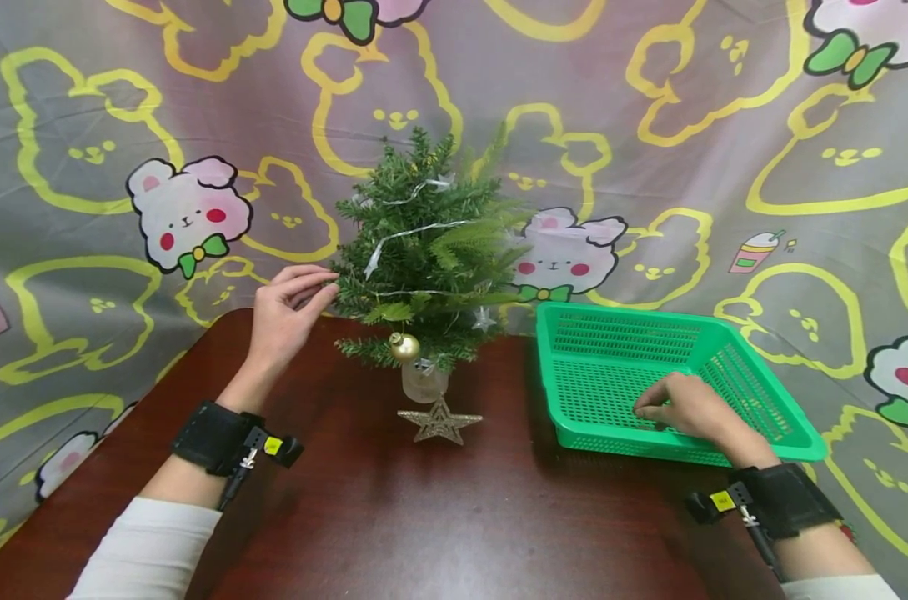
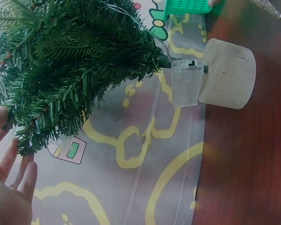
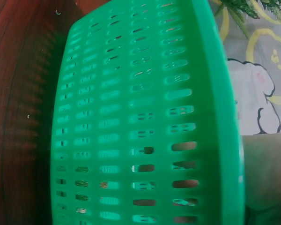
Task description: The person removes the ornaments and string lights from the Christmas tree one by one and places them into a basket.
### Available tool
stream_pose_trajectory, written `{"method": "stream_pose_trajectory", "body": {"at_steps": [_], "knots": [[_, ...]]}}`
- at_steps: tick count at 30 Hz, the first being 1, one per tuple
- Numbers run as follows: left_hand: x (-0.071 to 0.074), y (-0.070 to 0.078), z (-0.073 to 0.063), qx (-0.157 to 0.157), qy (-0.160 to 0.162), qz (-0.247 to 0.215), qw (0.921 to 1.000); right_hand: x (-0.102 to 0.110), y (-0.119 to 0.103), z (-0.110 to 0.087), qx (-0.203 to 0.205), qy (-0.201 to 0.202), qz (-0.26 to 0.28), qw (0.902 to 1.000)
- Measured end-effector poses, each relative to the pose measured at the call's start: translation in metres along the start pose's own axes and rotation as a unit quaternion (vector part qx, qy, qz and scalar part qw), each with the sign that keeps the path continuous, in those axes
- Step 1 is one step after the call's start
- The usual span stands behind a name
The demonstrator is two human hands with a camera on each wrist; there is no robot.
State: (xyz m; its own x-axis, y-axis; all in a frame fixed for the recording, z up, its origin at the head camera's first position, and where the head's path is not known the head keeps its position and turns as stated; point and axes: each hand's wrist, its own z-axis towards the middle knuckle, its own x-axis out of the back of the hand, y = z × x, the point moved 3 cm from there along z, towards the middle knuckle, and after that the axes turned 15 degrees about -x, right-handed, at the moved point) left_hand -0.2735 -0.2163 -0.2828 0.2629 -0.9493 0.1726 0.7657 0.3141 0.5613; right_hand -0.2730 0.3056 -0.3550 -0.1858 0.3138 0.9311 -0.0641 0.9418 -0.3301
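Observation:
A small green artificial Christmas tree (image 1: 423,258) stands on a table. My left hand (image 1: 288,312) is at its left side, with thumb and fingers around a branch tip (image 2: 28,136) and a gap between them. A gold ball ornament (image 1: 404,346) hangs low at the tree's front. Pale ribbon-like string (image 1: 416,229) with star pieces winds around the branches. In front of the base lies a gold glitter star (image 1: 440,421). My right hand (image 1: 686,408) reaches over the near rim into a green basket (image 1: 611,379), fingers bent toward the thumb; I cannot tell whether it holds anything.
The dark red-brown table (image 1: 393,517) extends toward me. Behind it hangs a grey patterned cloth (image 1: 454,75). A slotted basket wall (image 3: 126,112) fills most of the right wrist view and hides the right hand's fingers. The tree's round pale base (image 2: 229,75) rests on the table.

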Motion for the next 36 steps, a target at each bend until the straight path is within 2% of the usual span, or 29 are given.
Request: {"method": "stream_pose_trajectory", "body": {"at_steps": [7, 11, 14, 21, 28, 36], "knots": [[0.0, -0.001, 0.001, 0.007, 0.003, -0.007, 1.0, 0.009, -0.013, -0.008, 0.029, 0.068, 0.006, 0.9973], [0.0, -0.001, 0.001, 0.01, 0.003, -0.004, 0.9999, 0.011, -0.028, -0.014, 0.055, 0.104, 0.025, 0.9928], [0.0, -0.001, 0.001, 0.011, 0.006, -0.003, 0.9999, 0.011, -0.044, -0.018, 0.074, 0.117, 0.047, 0.9893], [-0.001, -0.001, 0.0, 0.012, 0.007, -0.006, 0.9999, 0.002, -0.079, -0.022, 0.114, 0.119, 0.108, 0.9804], [0.0, -0.002, -0.002, 0.013, 0.004, 0.0, 0.9999, -0.014, -0.108, -0.022, 0.157, 0.131, 0.137, 0.9693], [0.0, -0.003, -0.002, 0.013, 0.005, 0.005, 0.9999, -0.03, -0.136, -0.016, 0.178, 0.111, 0.195, 0.9582]]}}
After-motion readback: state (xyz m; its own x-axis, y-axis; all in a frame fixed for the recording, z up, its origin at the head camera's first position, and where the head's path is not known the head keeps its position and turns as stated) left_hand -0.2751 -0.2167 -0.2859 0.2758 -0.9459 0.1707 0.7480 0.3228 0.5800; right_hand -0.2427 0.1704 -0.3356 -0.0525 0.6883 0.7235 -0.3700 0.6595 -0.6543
